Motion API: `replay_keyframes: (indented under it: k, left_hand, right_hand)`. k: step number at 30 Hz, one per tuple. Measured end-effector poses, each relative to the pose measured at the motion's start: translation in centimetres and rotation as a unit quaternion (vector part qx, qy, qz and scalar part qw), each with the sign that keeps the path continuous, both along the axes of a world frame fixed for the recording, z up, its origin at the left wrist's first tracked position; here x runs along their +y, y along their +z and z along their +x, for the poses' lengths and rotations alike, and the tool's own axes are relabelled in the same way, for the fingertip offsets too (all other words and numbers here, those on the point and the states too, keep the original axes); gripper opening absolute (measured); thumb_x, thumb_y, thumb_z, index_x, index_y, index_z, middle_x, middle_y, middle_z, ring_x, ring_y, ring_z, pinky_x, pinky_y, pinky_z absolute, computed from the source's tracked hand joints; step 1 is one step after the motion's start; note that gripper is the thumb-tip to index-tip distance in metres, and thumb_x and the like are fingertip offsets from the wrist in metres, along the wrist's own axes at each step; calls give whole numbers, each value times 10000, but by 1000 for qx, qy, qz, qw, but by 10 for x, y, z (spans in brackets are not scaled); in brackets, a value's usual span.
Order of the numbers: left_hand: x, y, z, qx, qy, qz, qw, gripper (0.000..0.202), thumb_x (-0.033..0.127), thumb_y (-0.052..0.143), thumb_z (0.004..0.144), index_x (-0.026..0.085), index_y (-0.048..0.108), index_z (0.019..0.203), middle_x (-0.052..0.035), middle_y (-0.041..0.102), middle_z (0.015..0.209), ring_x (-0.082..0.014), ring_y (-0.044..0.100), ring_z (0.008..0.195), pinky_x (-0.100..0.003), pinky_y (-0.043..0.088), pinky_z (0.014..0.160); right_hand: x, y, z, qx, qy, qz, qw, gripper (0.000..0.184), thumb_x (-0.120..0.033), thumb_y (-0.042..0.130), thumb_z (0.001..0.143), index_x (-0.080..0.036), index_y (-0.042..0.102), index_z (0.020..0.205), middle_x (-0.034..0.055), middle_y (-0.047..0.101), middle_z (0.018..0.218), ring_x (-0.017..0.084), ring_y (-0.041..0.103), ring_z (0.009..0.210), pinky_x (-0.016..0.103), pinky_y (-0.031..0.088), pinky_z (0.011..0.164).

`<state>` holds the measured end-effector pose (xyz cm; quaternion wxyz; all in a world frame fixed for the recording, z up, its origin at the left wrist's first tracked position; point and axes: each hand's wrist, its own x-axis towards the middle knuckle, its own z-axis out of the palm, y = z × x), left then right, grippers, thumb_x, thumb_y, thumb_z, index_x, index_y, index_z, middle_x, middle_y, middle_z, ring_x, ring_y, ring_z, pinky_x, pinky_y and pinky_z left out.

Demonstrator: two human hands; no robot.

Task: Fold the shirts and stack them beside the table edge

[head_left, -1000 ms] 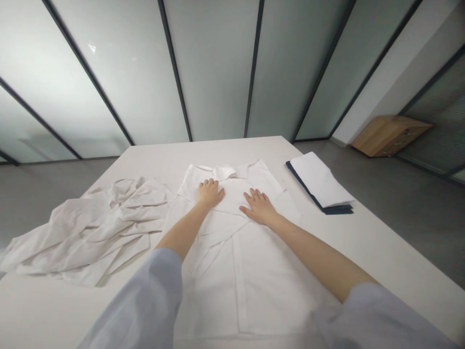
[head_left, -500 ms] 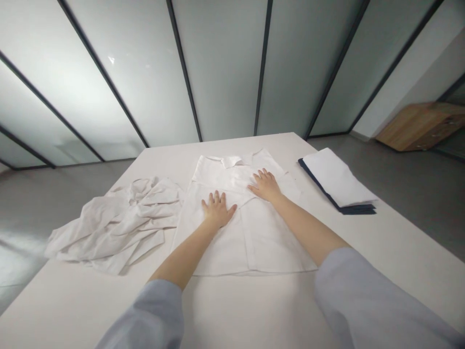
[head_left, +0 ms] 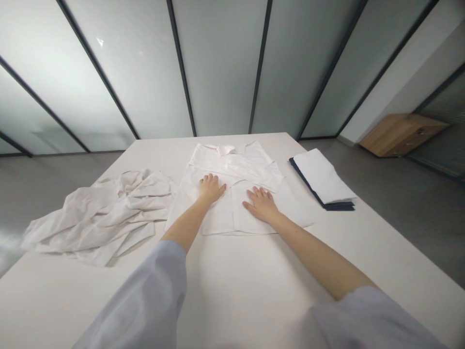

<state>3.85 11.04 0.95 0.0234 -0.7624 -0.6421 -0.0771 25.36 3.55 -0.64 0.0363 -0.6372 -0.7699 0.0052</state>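
Observation:
A white collared shirt (head_left: 232, 167) lies folded in front of me, its collar at the far end. My left hand (head_left: 211, 189) rests on its left half, palm down, the fingers slightly bent and the thumb out to the side. On the right half my right hand (head_left: 262, 205) presses flat with fingers spread, close to the near edge. Neither hand grasps anything. Several fabric layers overlap under my hands, with a slanting edge across the middle.
A crumpled white garment (head_left: 116, 213) lies at the left, partly over the table's edge. Folded white cloth (head_left: 321, 174) rests on dark blue folded cloth (head_left: 339, 206) at the right. The white table (head_left: 232, 286) stands before frosted glass panels (head_left: 221, 68). A wooden cabinet (head_left: 395, 133) is farther right.
The shirt's near edge now lies farther from me, and less of its length shows. My right hand has come down toward that edge. My left hand has shifted slightly away from me.

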Motion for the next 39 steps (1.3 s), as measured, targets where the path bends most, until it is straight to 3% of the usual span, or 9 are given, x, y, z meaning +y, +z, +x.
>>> replay_keyframes:
  k: [4,10,13,20,27,34,39]
  left_hand:
    - [-26,4,-2,13,-27,-10,999,500,529,379,924,156,564,1200,-164,590,1249,-308,519,1178,-438,403,972]
    - [-66,-8,-11,14,-51,-39,998,635,574,370,926,159,406,1405,-173,361,1523,-318,312,1404,-462,284,1101]
    - [-75,-10,-15,2,-61,-23,998,586,547,382,935,183,430,1392,-146,372,1521,-293,316,1405,-440,269,1120]
    - [-79,-1,-22,-39,-109,-7,993,401,460,493,912,235,571,1233,-87,538,1333,-249,471,1230,-384,386,1028]
    - [-78,1,-20,-41,-126,-16,991,313,407,499,914,238,623,1146,-86,579,1201,-243,515,1139,-379,412,976]
    - [-79,-1,-22,-42,-131,-5,990,288,391,516,906,227,632,1112,-74,608,1160,-234,543,1105,-369,431,950]
    - [-79,-3,-24,-56,-130,-10,990,293,394,518,902,241,636,1123,-72,611,1164,-234,547,1117,-372,431,965]
  right_hand:
    - [0,-6,4,15,2,-6,1000,611,-571,306,960,-228,410,1454,134,329,1556,344,265,1426,526,208,1126]
    - [4,-3,7,25,13,-11,1000,593,-555,355,952,-222,440,1436,134,341,1550,354,272,1422,516,226,1123]
    - [3,0,7,29,13,-4,999,555,-525,401,948,-211,489,1397,137,370,1531,350,301,1407,495,255,1112]
    - [-1,2,9,57,35,38,997,446,-429,468,933,-191,590,1289,131,496,1416,301,452,1271,420,354,1038]
    - [-1,5,11,78,58,69,993,377,-352,521,894,-161,657,1189,139,604,1226,286,517,1117,384,379,978]
    - [-4,12,12,117,72,92,986,221,-259,514,870,-164,706,926,99,680,964,233,573,937,319,416,885]
    - [-6,14,14,150,77,94,981,226,-250,489,870,-175,698,836,80,691,866,212,584,844,300,429,802]
